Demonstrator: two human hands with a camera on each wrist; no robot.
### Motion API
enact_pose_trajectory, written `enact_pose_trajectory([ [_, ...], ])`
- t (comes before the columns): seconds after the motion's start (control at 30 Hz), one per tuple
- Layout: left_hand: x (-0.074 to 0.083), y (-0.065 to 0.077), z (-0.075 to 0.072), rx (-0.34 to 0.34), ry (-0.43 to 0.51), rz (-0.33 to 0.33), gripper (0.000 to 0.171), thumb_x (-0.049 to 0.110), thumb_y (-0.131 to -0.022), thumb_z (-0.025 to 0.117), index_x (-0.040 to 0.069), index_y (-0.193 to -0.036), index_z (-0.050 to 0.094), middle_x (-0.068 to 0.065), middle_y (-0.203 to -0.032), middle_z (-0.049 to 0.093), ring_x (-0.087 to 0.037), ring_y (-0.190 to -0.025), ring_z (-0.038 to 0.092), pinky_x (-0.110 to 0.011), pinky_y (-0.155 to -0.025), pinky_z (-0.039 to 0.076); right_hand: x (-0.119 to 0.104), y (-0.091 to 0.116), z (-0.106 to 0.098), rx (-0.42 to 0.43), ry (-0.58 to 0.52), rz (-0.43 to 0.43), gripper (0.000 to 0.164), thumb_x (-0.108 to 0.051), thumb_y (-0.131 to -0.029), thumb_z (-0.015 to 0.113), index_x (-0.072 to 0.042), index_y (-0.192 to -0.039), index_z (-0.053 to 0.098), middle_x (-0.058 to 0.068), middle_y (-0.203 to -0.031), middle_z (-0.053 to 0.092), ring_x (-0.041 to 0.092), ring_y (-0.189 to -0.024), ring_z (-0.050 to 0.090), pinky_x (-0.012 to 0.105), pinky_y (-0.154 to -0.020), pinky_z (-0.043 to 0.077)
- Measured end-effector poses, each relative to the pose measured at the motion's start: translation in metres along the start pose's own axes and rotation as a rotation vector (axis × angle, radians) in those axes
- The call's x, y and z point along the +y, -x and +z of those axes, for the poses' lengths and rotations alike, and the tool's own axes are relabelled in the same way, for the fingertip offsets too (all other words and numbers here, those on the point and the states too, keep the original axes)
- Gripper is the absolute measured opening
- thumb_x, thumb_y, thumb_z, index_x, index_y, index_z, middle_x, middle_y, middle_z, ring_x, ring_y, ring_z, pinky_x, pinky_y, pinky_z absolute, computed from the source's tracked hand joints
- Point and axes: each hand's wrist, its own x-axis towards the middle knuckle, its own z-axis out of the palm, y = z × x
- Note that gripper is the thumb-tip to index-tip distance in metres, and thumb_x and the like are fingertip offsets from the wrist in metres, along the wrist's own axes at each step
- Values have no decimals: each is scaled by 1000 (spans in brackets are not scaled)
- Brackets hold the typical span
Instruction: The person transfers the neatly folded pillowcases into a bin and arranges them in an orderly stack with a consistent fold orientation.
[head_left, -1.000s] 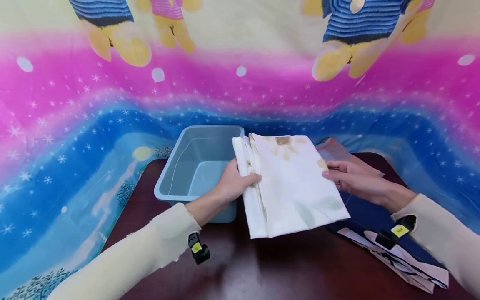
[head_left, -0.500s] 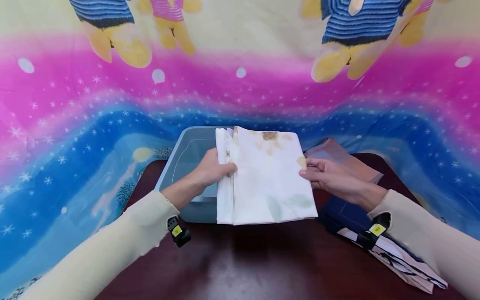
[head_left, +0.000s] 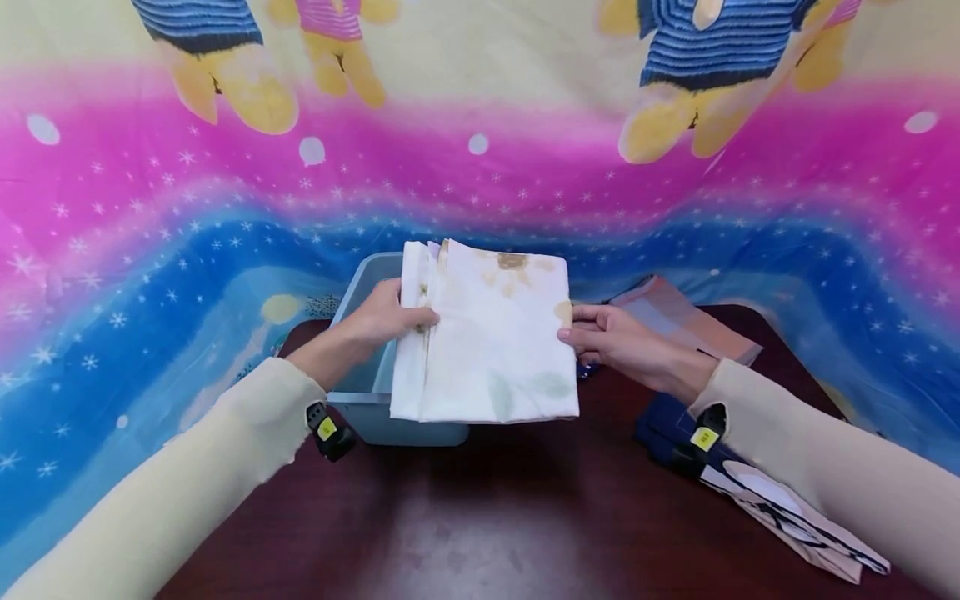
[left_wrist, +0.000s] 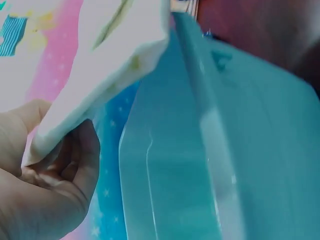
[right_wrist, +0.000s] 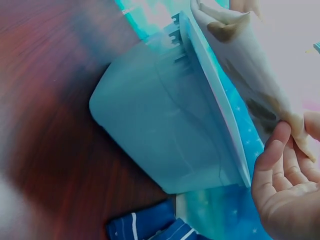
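Note:
A folded white cloth (head_left: 498, 333) with a faded flower and leaf print is held up in both hands. My left hand (head_left: 378, 318) grips its left folded edge, thumb on top; in the left wrist view the fingers (left_wrist: 89, 155) curl beneath it. The right edge is pinched by my right hand (head_left: 626, 340), with the thumb on top, and the right wrist view shows the cloth (right_wrist: 250, 75) thick and layered from below. Behind and under the cloth stands a blue-grey plastic bin (head_left: 408, 425), partly covered by it. The cloth hangs above the bin's rim.
On the right of the dark red table (head_left: 480, 533) lies a navy folded fabric (head_left: 663, 429) with a pale pink patterned part (head_left: 795, 517). Farther back is an orange and grey cloth (head_left: 678, 317). A printed curtain (head_left: 480, 192) hangs behind the table.
Both hands have carried the white cloth left and slightly up, from beside the bin to over its right part. The grip of both hands looks the same.

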Motion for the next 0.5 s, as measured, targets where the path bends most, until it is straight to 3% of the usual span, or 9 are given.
enact_pose_trajectory([
  [0.1,-3,-4,-12,-9,-39,-12,51,19,-100,63,6,-145,44,-20,-133,61,-33,-113,70,-42,-91,59,-4,-10,6,2,0,-7,66,-31,-104,57,-3,-157,28,15,-142,55,9,-105,61,28,-91,51],
  [0.23,-6,-9,-25,-15,-85,-29,50,21,-100,63,7,-144,45,-21,-130,63,-30,-105,73,-39,-86,61,-11,-22,14,18,-2,-19,56,-30,-104,57,-3,-150,39,10,-124,62,11,-97,60,29,-89,51],
  [0.33,-8,-9,-33,-13,-107,-51,51,23,-100,64,8,-145,45,-21,-129,64,-26,-99,75,-38,-84,61,-14,-31,21,19,2,-24,56,-28,-104,57,-2,-151,38,6,-123,62,10,-95,59,27,-89,51],
  [0.5,-10,-9,-45,4,-160,-70,54,24,-99,64,7,-146,42,-21,-129,64,-26,-100,75,-38,-84,61,-21,-42,29,6,-2,-37,58,-23,-105,55,0,-153,32,12,-140,55,12,-97,56,28,-91,51],
])
